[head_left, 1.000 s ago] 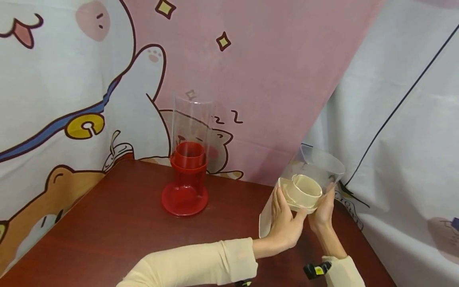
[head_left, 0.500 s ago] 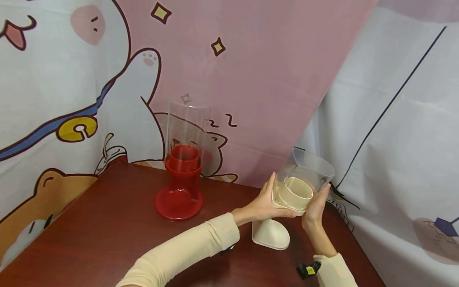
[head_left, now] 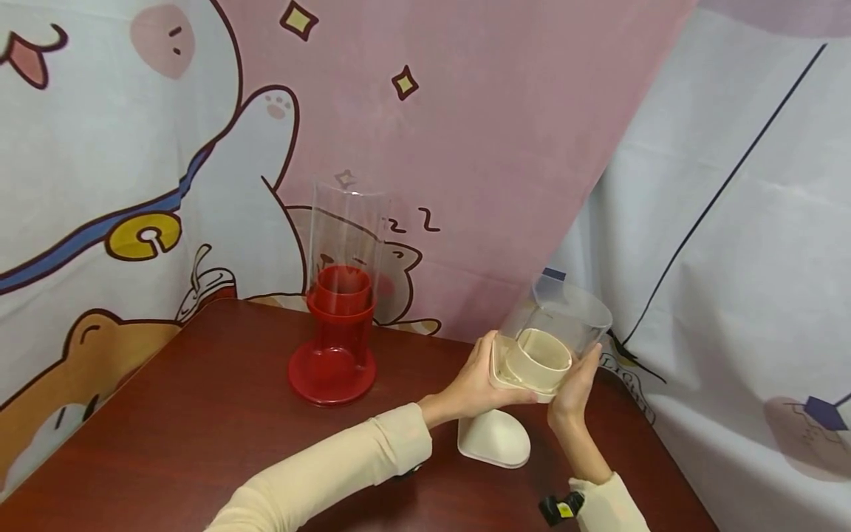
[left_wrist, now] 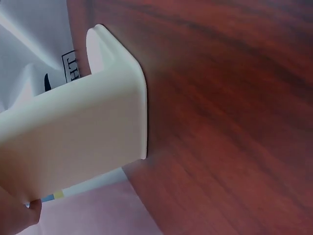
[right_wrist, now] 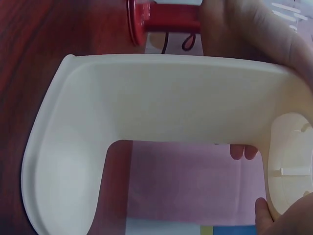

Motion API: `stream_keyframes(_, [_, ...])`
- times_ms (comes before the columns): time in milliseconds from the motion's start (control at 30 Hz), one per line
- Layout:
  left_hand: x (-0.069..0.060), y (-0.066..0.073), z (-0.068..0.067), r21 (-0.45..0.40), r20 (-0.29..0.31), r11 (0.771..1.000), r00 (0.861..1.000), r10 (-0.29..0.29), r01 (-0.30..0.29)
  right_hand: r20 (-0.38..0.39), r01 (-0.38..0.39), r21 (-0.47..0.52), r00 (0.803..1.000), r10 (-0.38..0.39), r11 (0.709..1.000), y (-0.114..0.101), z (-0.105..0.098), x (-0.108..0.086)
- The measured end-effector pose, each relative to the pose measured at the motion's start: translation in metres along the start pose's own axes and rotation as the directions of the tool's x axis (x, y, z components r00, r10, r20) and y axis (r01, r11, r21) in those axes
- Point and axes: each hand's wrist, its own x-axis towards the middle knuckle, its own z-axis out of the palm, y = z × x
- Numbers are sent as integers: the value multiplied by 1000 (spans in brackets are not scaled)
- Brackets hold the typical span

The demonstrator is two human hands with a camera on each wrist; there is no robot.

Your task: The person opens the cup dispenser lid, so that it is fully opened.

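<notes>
A cream stand (head_left: 495,437) rests on the table at the right, its ring-shaped holder (head_left: 541,360) carrying a clear cylinder (head_left: 578,303). The left hand (head_left: 475,380) grips the holder's left side, thumb along its front edge. On the right side, the right hand (head_left: 575,388) lies with extended fingers against the holder and cylinder. In the left wrist view the stand's column (left_wrist: 78,142) and base edge touch the wood. The right wrist view shows the stand's hollow cream side (right_wrist: 190,98), with fingertips (right_wrist: 243,151) behind it.
A red stand (head_left: 332,373) holding a tall clear cylinder (head_left: 346,229) stands left of the hands on the dark red table (head_left: 199,414). A patterned cloth (head_left: 492,148) hangs behind the table and along its right side.
The left hand has shifted from the front of the cream stand to its left side, uncovering the base. Both hands and the stand's upper part have moved left in the head view.
</notes>
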Motion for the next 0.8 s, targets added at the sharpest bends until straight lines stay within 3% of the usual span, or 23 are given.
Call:
stream_keyframes(333, [-31,-1,-18,8,2,991,991,132,-133,21,-26,-23,999,26,999,0,18,-32])
stream_keyframes(533, [-37,-7,-26,43,26,981,982,188,-189,157,88,-55,984,-79,995,2,15,-35])
stream_keyframes(600, [-37,-8,-27,54,46,980,981,188,-191,261,165,-1,952,-159,986,-4,11,-33])
stream_keyframes(667, [-36,-9,-28,76,68,978,980,187,-192,352,231,114,900,-256,966,-14,9,-27])
stream_keyframes(767, [-33,-10,-30,111,81,973,978,193,-201,470,298,288,784,-406,910,-31,12,-14])
stream_keyframes(800, [-32,-10,-31,113,75,972,978,196,-204,489,314,317,754,-438,895,-34,14,-10])
